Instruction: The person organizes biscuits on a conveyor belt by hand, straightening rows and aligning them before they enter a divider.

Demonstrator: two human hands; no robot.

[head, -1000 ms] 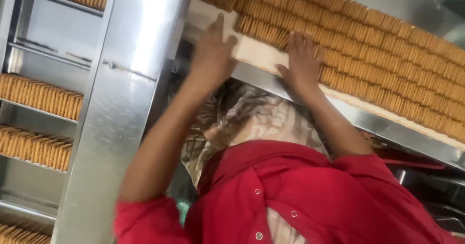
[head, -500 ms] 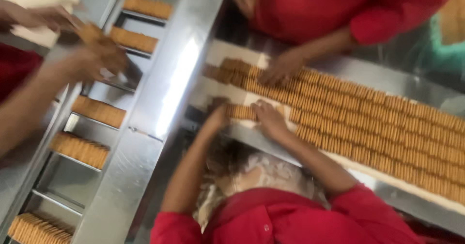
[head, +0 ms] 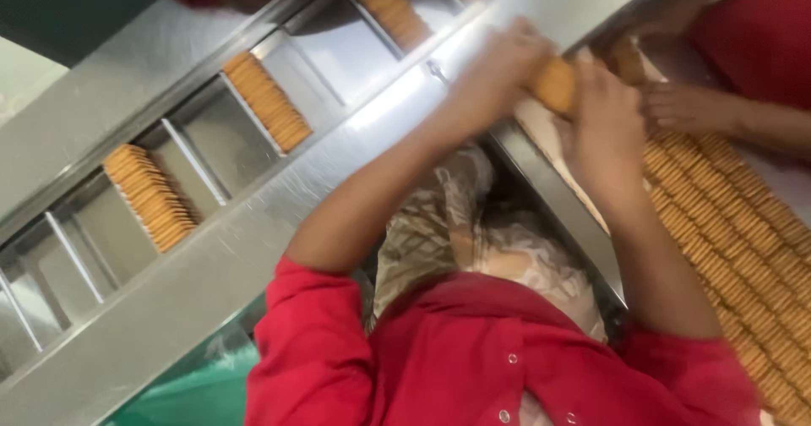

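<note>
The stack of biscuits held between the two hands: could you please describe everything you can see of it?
The stack of biscuits is a short row of thin golden-brown pieces pressed face to face, standing on edge. The left hand clamps one end and the right hand the other, so only its middle shows, blurred. It seems lifted above the belt of biscuits, beside the steel rail. Surface detail cannot be made out.
</note>
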